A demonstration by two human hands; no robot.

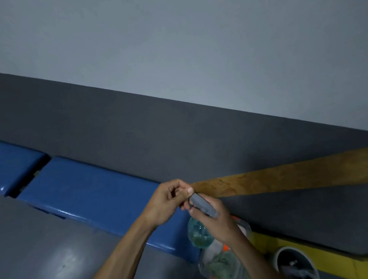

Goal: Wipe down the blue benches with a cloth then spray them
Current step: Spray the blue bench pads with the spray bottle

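While the right hand (216, 220) gripped the bottle (199, 235), the left hand (168, 202) pinched its nozzle (202, 204) near the bench (90, 190) end.

A clear plastic container (224, 266) with orange clips sits on the grey floor (33, 250) below the hands. A white bucket (295, 262) stands to their lower right, by a yellow stripe (333, 257). A brown band (302, 174) runs rightward.
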